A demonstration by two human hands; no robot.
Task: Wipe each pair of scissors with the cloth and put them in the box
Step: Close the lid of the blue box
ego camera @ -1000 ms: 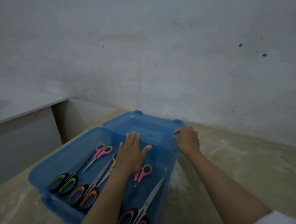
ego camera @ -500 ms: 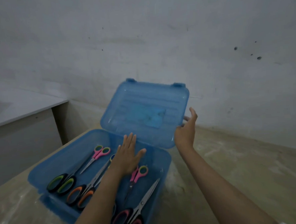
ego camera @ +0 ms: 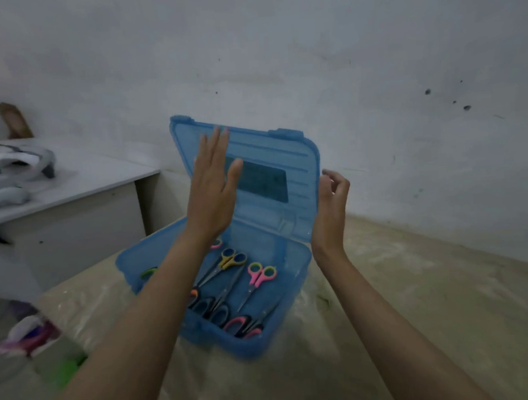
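Note:
A blue translucent box (ego camera: 283, 334) sits on the table with several pairs of scissors inside, among them a pink-handled pair (ego camera: 260, 277), a yellow-and-blue pair (ego camera: 229, 260) and black-handled pairs (ego camera: 214, 311). Its hinged lid (ego camera: 274, 180) stands nearly upright. My left hand (ego camera: 214, 184) is raised flat, fingers apart, against the lid's inner face. My right hand (ego camera: 331, 205) curls around the lid's right edge. No cloth shows clearly.
The table (ego camera: 418, 314) is covered in wrinkled beige plastic. A grey desk (ego camera: 79, 186) stands at the left with a white headset-like object (ego camera: 13, 162) on it. Blurred coloured items (ego camera: 33, 337) lie at the lower left. A white wall is close behind.
The lid has swung up from lying flat behind the box to nearly upright. My left hand rose out of the box onto the lid; my right hand followed the lid's edge upward.

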